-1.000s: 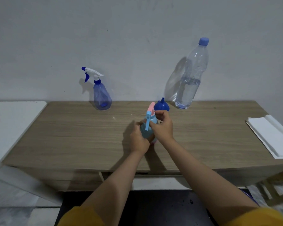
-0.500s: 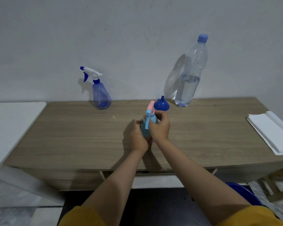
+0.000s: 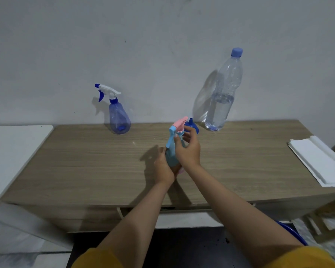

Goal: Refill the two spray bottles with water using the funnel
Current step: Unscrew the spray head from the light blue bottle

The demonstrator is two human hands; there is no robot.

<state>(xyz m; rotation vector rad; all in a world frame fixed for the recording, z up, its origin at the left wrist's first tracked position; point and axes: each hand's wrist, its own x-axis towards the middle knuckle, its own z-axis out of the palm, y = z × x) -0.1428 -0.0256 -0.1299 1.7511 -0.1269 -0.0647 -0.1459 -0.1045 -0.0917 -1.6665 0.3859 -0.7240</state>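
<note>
On the wooden table (image 3: 85,171) I count two spray bottles, one big water bottle, one funnel and one stack of white paper. At the middle of the table sits the light blue spray bottle (image 3: 171,154), and both of my hands are on it. It has a see-through light blue body, a pink top and a long light blue trigger that hangs down on its nine o'clock side. My left hand (image 3: 163,168) is wrapped round the low part of its body and holds it tight. My right hand (image 3: 188,149) is higher up, with the fingers curled round the neck just under the pink top. Off at ten o'clock from my hands, well apart and close to the wall, stands the dark blue spray bottle (image 3: 119,120). It stands up straight, with a white top and a dark blue trigger and tip that point to nine o'clock. Just behind my right hand, at twelve o'clock, is the dark blue funnel (image 3: 193,127), wide end down and thin end up. Near it at one o'clock stands the tall water bottle (image 3: 222,105) with a blue cap on, about half full. Far over at three o'clock lies the white paper stack (image 3: 317,161).
</note>
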